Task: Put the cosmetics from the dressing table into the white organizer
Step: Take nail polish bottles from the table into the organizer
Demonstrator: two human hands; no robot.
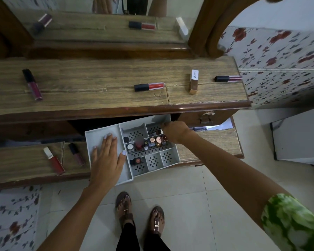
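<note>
Several upright cosmetics (pixel 149 144) fill the white organizer (pixel 153 161); left grip (pixel 106 158) released, right grip (pixel 174 131) perhaps clenched.

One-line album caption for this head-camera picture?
Left hand steadies the white organizer while right hand reaches in.

**Bare forearms, green sleeve, brown sandals**

Left hand (pixel 105 160) with long nails painted a pale lilac-white, glossy, rounded at the tips; no rings or bracelet visible on it; forearm bare all the way to the frame's edge. Right hand (pixel 174 132) seen from the back, nails hidden; wrist plain, no watch or band; arm bare up to a short sleeve (pixel 294 223) in mottled green and white, a tie-dye sort of print, loose at the hem. Below, black trousers (pixel 140 238), narrow at the ankle; brown open-toed sandals (pixel 157 221) with a strap between the toes and a gold metal buckle on each; toenails dark, colour hard to tell.
</note>
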